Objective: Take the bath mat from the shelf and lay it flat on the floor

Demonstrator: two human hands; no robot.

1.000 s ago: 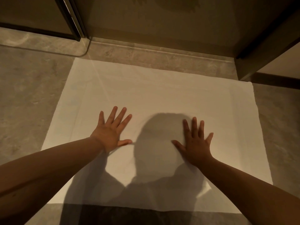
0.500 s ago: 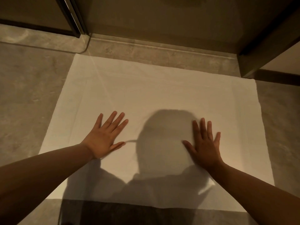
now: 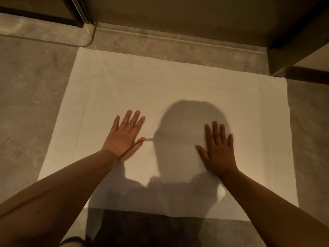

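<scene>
We note the white bath mat (image 3: 178,90) spread flat on the grey stone floor (image 3: 26,104), its far edge lying just short of a raised stone sill (image 3: 178,45) that runs across the top of the view. The mat's surface looks smooth; a few faint creases run along its left border and one thin diagonal line crosses its upper left part.

Left hand (image 3: 124,138): palm down on the mat, left of centre, fingers extended and held close together, thumb angled out toward the middle. It grips nothing; it lies flat in contact with the cloth.

Right hand (image 3: 219,148): palm down on the mat, right of centre, fingers straight and slightly fanned, thumb pointing inward. It also grips nothing and lies flat against the cloth. This hand sits partly within shadow and appears darker than the left.

The two hands are well apart, with bare mat between them. Both forearms reach in from the lower corners of the view.

A dark shadow of a head and shoulders falls on the mat between and below the hands, reaching to the near edge.

A dark metal frame (image 3: 78,11) stands at the upper left beyond the sill. A dark panel (image 3: 293,47) stands at the upper right, near the mat's far right corner.
</scene>
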